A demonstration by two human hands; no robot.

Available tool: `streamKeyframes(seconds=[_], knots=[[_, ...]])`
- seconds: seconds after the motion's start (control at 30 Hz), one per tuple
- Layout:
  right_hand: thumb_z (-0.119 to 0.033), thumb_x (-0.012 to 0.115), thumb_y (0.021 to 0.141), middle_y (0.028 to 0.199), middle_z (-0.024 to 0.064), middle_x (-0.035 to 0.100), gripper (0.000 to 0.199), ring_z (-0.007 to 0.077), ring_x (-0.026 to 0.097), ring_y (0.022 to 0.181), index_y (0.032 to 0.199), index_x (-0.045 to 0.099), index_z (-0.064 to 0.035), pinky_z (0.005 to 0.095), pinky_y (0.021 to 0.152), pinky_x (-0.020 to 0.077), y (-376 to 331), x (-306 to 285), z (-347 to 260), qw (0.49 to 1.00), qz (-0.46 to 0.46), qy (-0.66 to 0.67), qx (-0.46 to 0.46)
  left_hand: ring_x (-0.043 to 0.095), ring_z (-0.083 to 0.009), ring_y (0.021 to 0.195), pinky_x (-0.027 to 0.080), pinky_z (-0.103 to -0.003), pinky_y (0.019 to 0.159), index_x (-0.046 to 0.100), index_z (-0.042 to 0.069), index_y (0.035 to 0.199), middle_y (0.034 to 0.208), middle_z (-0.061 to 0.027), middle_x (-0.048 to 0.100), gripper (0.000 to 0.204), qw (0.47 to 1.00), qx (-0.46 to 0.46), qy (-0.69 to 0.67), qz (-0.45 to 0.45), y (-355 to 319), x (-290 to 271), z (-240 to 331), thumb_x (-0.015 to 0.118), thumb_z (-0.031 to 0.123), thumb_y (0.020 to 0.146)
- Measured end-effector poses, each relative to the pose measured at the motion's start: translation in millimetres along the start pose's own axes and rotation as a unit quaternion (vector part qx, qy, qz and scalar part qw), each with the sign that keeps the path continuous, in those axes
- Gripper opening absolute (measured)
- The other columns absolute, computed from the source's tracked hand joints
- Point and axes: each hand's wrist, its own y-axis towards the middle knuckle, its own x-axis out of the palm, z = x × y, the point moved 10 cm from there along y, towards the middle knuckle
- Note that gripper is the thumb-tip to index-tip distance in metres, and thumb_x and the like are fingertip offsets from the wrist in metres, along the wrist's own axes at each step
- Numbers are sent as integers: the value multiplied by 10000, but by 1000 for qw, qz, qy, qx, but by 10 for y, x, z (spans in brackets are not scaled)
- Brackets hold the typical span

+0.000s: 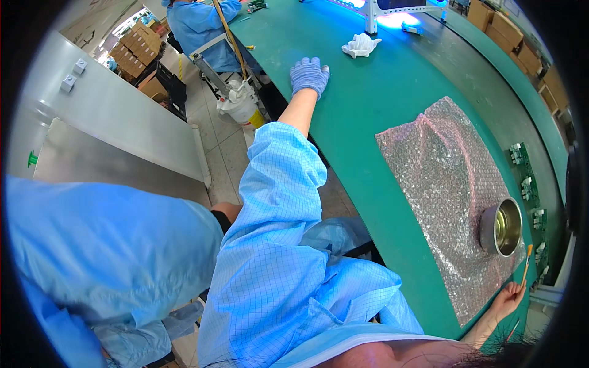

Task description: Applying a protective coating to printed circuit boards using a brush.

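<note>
My left hand [309, 76], in a blue-grey knitted glove, lies palm down on the green tabletop [343, 122] near its edge, with nothing visible in it. At the lower right my bare right hand [508, 299] grips the thin handle of a small brush [526, 264], its tip pointing up. Just beyond the brush stands a metal cup [489, 228] with a little yellowish liquid inside. Under the cup is a sheet of pinkish bubble wrap [435, 184], spread over the table.
Several green circuit boards [526, 187] line the right side. A crumpled white cloth [361, 45] lies farther up, near a white metal frame [370, 18] with bright blue light. A co-worker in blue [199, 37] sits at the far left; another blue-clad person [116, 245] is beside me.
</note>
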Motion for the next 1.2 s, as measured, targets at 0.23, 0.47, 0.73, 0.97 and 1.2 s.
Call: streamKeyframes(seconds=[0.23,0.47,0.73,0.97,1.2], knots=[[-107,465,936,666,2,335,242,110,316,609,1101,466,70,243,538,298,89,-107,22,999,-29,15,0,525,-305,1047,411,-448,887,552,109,1076,1096,-140,539,397,1000,-10,-7,4,-30,-29,-25,472,428,853],[-107,467,936,666,5,344,255,110,323,611,1116,458,72,243,540,302,113,-93,43,999,-44,19,-4,526,-302,1043,411,-445,885,553,109,1074,1094,-137,540,395,1000,-14,-9,23,-51,-61,-47,478,426,851],[-104,461,939,662,0,324,222,109,307,606,1083,464,65,248,539,296,123,-101,86,999,-41,33,-2,530,-306,1030,415,-442,879,552,104,1078,1084,-147,545,401,999,-10,-14,38,-83,-74,-60,482,425,849],[-104,460,938,664,-2,311,228,112,299,607,1092,463,65,251,535,290,137,-137,116,999,-41,32,-4,524,-308,1042,406,-441,893,549,104,1095,1107,-150,536,412,999,-12,-11,41,-108,-116,-64,482,429,850],[-110,459,940,667,-1,312,241,110,298,607,1100,460,70,249,533,286,179,-146,121,998,-49,33,-5,520,-308,1049,406,-445,892,549,105,1092,1109,-150,532,409,999,-21,-12,30,-101,-96,-70,481,430,852]])
